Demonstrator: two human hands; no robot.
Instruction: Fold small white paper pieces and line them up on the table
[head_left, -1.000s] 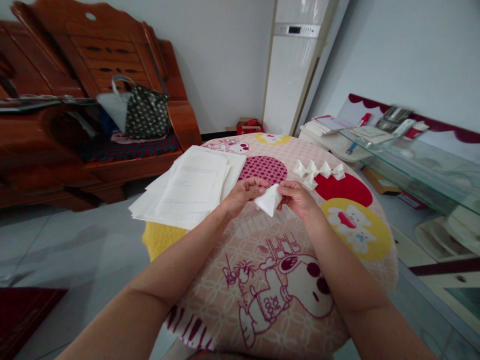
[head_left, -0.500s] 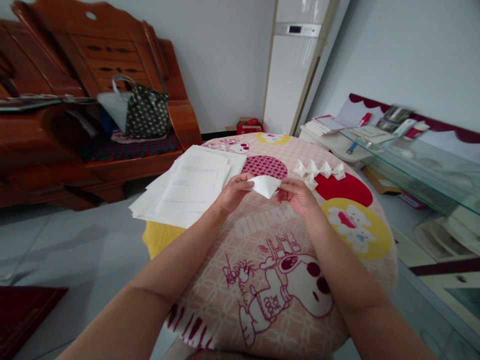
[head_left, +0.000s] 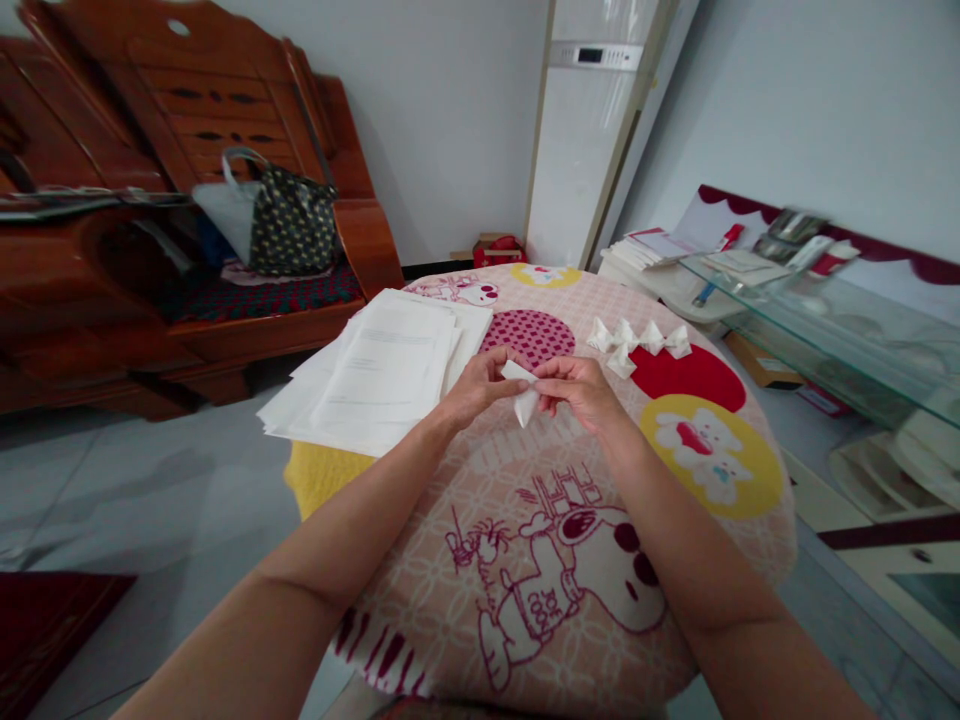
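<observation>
Both of my hands meet over the middle of a round table with a pink cartoon cloth. My left hand and my right hand each pinch a small folded piece of white paper between the fingertips, held just above the cloth. The paper is folded narrow, with a point hanging down. A stack of white paper sheets lies to the left of my left hand. Several folded white paper pieces lie in a row behind my right hand.
A wooden bench with a patterned bag stands at the left. A tall white appliance is behind the table. A glass shelf with books and papers runs along the right, close to the table's edge.
The paper was spread wider between my hands half a second ago. My hands have come together and the paper is now folded narrower.
</observation>
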